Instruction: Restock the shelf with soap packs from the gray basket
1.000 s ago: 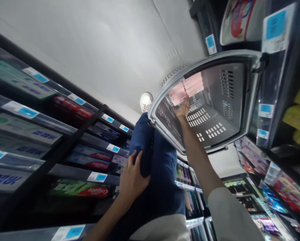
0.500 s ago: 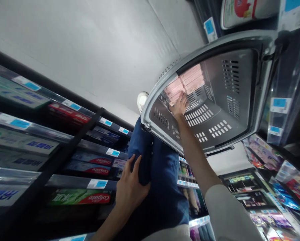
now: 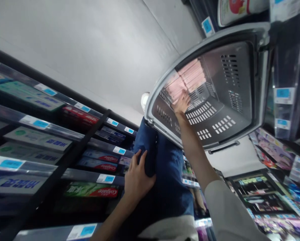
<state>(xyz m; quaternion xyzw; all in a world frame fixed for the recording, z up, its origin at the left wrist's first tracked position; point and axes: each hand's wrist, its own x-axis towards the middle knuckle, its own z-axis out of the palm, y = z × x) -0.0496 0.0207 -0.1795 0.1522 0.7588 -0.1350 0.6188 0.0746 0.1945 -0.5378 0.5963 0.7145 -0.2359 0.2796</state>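
Note:
My right hand (image 3: 182, 102) reaches down into a grey shopping basket (image 3: 240, 73) with slotted walls. Its fingers are bent over the near edge of a pink pack (image 3: 173, 88) at the basket's bottom; the thumb side is partly hidden. Right beside that pack lies a second pink stack (image 3: 193, 74), ridged on top. My left hand (image 3: 139, 175) rests on my jeans (image 3: 162, 174) near the knee, fingers spread and nothing held.
Shelves of boxed toothpaste (image 3: 93, 190) with price tags run along the left. On the right, a shelf edge (image 3: 282, 95) with tags stands close to the basket rim. A white bottle (image 3: 236, 11) sits at the upper right. Pale floor (image 3: 89, 50) stretches beyond the basket.
The view has shifted slightly, so the left shelves sit farther right in it. My right hand stays at the pink pack and my left hand stays on my leg.

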